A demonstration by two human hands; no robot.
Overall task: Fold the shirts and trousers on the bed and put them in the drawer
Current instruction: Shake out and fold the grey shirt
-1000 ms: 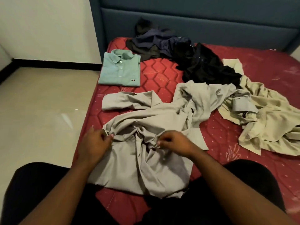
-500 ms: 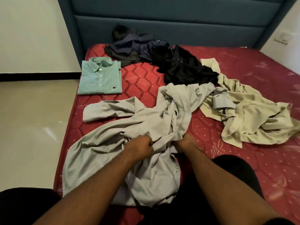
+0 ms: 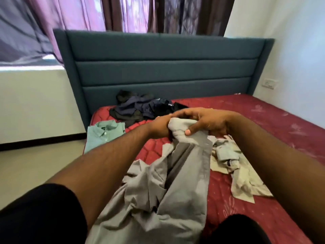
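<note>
A crumpled grey shirt (image 3: 168, 187) hangs from both my hands, lifted off the red mattress (image 3: 263, 124), its lower part trailing down toward my lap. My left hand (image 3: 159, 128) grips its top edge from the left. My right hand (image 3: 202, 121) curls over the same bunched edge, thumb pinching the cloth. A folded green shirt (image 3: 103, 136) lies flat at the mattress's left edge. Beige trousers (image 3: 233, 171) lie rumpled to the right of the grey shirt. A dark heap of clothes (image 3: 140, 110) sits near the headboard, partly hidden by my hands.
A teal padded headboard (image 3: 165, 67) stands behind the bed, with purple curtains (image 3: 88, 14) above it. White wall with a socket (image 3: 268, 83) is to the right. Pale floor (image 3: 35, 164) runs along the bed's left side.
Both hands gathered the grey shirt and raised it off the mattress, coming together at its top edge. My head tilted up, bringing the headboard and curtains into view.
</note>
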